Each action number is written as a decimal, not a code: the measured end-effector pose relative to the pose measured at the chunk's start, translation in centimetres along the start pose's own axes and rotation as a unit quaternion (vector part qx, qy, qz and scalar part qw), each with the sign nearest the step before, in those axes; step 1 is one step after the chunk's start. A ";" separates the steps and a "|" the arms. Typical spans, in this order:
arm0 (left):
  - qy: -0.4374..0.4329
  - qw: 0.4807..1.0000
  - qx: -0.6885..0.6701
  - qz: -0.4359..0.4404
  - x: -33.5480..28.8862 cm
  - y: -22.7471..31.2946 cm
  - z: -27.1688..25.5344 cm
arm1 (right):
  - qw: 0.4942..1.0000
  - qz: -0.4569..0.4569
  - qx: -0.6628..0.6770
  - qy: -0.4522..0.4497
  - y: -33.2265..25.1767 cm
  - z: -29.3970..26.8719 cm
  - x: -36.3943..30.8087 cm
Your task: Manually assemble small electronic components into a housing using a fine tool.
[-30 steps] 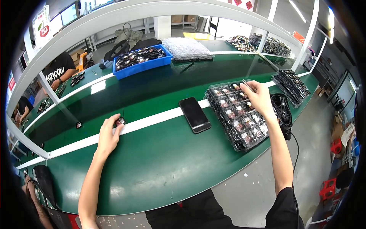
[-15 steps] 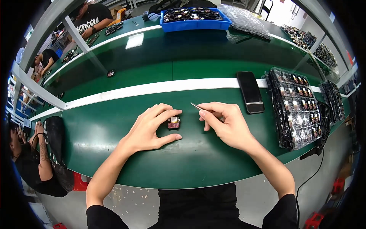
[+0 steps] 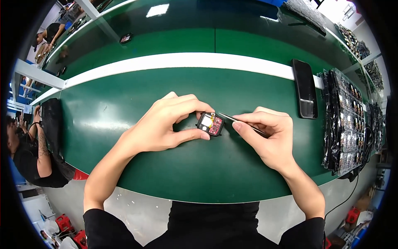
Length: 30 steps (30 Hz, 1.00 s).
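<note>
A small black smartwatch case (image 3: 211,124) stands tilted a little off the green tabletop or rests on it; I cannot tell which. Its open side faces up, baring a pale square part, a yellow strip and a reddish circuit board. My left hand (image 3: 163,124) grips the case at its left side, thumb below and fingers above. Between the thumb and fingers of my right hand (image 3: 271,135) is a pair of metal tweezers (image 3: 257,131). Their tips point left, close to the upper right corner of the case; contact is unclear.
A black phone (image 3: 304,89) lies at the right across a white rail (image 3: 178,60). Beyond it are stacked clear trays (image 3: 346,124) of small parts and a black cable. Another small device (image 3: 125,38) lies behind the rail. A person (image 3: 37,153) sits at the far left.
My left hand has closed on the watch case, which is now turned at an angle. My right hand has brought the tweezers down to its edge. The head view has shifted.
</note>
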<state>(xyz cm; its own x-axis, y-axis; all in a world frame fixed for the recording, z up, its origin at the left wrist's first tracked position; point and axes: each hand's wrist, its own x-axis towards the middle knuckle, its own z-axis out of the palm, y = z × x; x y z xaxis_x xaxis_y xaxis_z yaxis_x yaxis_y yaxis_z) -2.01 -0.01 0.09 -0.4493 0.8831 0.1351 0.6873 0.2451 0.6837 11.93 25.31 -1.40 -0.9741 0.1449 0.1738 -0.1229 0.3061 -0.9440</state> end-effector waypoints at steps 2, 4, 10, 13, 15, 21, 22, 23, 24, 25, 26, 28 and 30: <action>0.021 0.999 0.011 0.022 -0.1 -0.1 0.6 | 1.000 0.006 0.005 -0.002 -0.2 0.0 -0.1; 0.027 0.999 0.011 0.029 0.0 -0.6 1.0 | 0.998 -0.025 -0.056 -0.023 -0.5 -0.2 0.0; 0.030 1.000 -0.005 0.009 0.1 -0.6 0.9 | 0.993 -0.063 -0.096 -0.024 -0.3 0.4 0.1; 0.028 1.000 -0.004 0.013 0.1 -0.4 0.9 | 0.992 -0.061 -0.104 -0.028 -0.5 0.6 0.1; 0.028 0.999 -0.004 0.015 0.1 -0.5 0.9 | 0.992 -0.062 -0.106 -0.028 -0.5 0.7 0.1; 0.032 0.999 -0.005 0.017 0.0 -0.8 1.0 | 0.992 -0.066 -0.106 -0.027 -0.4 0.8 0.1; 0.033 0.999 -0.007 0.020 0.0 -0.8 1.1 | 0.992 -0.072 -0.103 -0.030 -0.4 0.8 0.2; 0.034 0.999 -0.009 0.023 0.1 -0.8 1.0 | 0.992 -0.072 -0.102 -0.030 -0.4 0.8 0.2; 0.033 0.999 -0.008 0.023 0.2 -0.8 1.0 | 0.991 -0.070 -0.110 -0.027 -0.5 0.8 0.2; 0.032 0.999 -0.005 0.024 0.2 -0.8 0.9 | 0.990 -0.069 -0.117 -0.024 -0.6 0.9 0.1; 0.031 0.999 -0.002 0.024 0.2 -0.7 0.8 | 0.991 -0.069 -0.116 -0.023 -0.7 0.9 0.1; 0.031 0.999 -0.008 0.018 0.1 -0.7 0.8 | 0.992 -0.069 -0.107 -0.016 -0.6 1.0 0.1; 0.031 0.999 -0.012 0.012 0.0 -0.5 0.9 | 0.991 -0.077 -0.109 -0.012 -0.5 0.9 0.1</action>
<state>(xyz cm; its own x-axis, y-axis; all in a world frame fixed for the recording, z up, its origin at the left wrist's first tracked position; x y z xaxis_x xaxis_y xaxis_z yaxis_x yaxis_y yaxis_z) -1.84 0.18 -0.86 -0.4687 0.8614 0.1957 0.6841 0.2138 0.6973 11.74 24.31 -1.18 -0.9515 0.0593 0.3019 -0.2288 0.5196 -0.8232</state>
